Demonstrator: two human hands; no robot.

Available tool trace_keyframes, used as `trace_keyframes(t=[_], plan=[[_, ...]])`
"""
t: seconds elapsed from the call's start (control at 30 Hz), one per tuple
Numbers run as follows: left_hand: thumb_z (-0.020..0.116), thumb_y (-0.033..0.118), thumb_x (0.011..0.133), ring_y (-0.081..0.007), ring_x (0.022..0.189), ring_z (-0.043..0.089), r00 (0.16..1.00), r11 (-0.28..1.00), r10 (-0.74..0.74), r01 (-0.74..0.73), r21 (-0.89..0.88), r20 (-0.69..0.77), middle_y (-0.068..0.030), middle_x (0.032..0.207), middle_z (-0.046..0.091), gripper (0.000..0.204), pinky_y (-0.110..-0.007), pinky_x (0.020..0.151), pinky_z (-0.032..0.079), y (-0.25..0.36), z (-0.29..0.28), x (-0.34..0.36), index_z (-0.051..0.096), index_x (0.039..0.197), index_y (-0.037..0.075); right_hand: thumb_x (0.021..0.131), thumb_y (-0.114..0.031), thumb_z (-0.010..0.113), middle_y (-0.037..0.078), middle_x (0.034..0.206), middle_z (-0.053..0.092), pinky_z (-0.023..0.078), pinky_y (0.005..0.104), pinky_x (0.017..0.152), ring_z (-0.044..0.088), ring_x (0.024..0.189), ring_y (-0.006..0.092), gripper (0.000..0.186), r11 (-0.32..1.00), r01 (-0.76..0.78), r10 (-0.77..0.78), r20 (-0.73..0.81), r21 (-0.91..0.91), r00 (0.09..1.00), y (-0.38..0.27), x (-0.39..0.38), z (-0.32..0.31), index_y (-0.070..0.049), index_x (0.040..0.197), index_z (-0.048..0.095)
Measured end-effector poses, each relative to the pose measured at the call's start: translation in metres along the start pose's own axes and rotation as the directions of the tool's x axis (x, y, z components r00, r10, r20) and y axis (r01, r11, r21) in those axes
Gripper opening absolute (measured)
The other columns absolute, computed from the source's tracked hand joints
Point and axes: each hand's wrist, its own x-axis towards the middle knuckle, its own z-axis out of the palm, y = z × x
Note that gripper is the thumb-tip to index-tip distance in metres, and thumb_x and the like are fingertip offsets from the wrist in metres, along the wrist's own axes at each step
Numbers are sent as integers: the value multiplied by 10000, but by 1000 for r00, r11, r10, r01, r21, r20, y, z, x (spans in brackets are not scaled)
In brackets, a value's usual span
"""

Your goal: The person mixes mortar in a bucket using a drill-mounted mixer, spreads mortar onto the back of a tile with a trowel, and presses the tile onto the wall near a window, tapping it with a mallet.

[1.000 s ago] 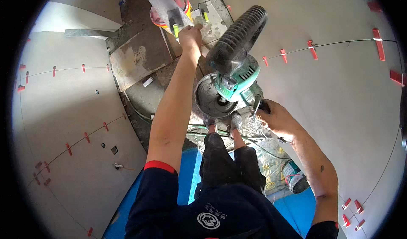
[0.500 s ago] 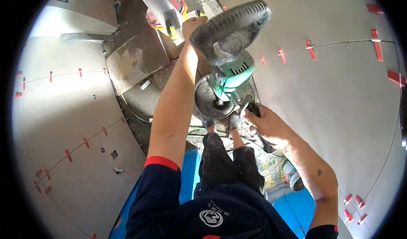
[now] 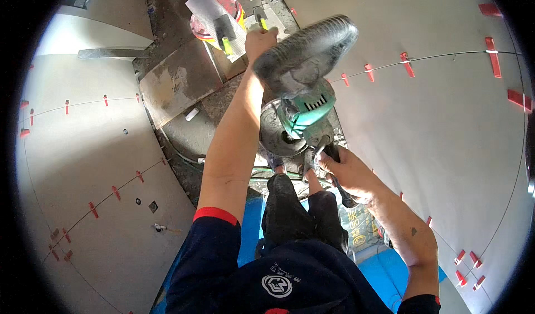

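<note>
A green electric mixer with a black ribbed loop handle stands tilted in front of me, above a round grey mixing bucket. My right hand is wrapped round its near side handle, where a bent metal bar meets a black grip. On the far side, my left hand is closed beside the loop handle, which partly hides its fingers; the grip inside it is mostly hidden. The mixer's lower end sits over the bucket, and what turns inside cannot be made out.
Past my left hand, a notched trowel lies across a red-and-yellow bucket. A brown board lies at left. Large grey tiled surfaces with red wedges flank both sides. Hoses cross near my feet; blue sheeting lies near me.
The mixer's loop handle has shifted slightly down, and both hands still hold their places on it. My right forearm has moved a little left, covering more of the teal-and-red object behind it.
</note>
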Motion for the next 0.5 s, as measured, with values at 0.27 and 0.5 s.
trace_keyframes(t=[0.27, 0.5], plan=[[641, 317, 697, -366, 748, 659, 995, 997, 73, -74, 5, 75, -239, 742, 654, 358, -414, 729, 499, -13, -12, 3, 677, 774, -31, 865, -592, 564, -17, 650, 486, 489, 269, 533, 480, 565, 78, 620, 997, 75, -75, -2, 24, 997, 0, -1, 15, 10, 1009, 527], [659, 296, 739, -332, 702, 662, 987, 990, 102, -88, -110, 127, -185, 747, 672, 318, -409, 681, 503, -11, -43, -13, 692, 840, -4, 835, -639, 566, -9, 660, 514, 399, 223, 487, 492, 565, 76, 670, 999, 28, -29, 19, 29, 999, 1, 1, 21, 3, 1022, 528]])
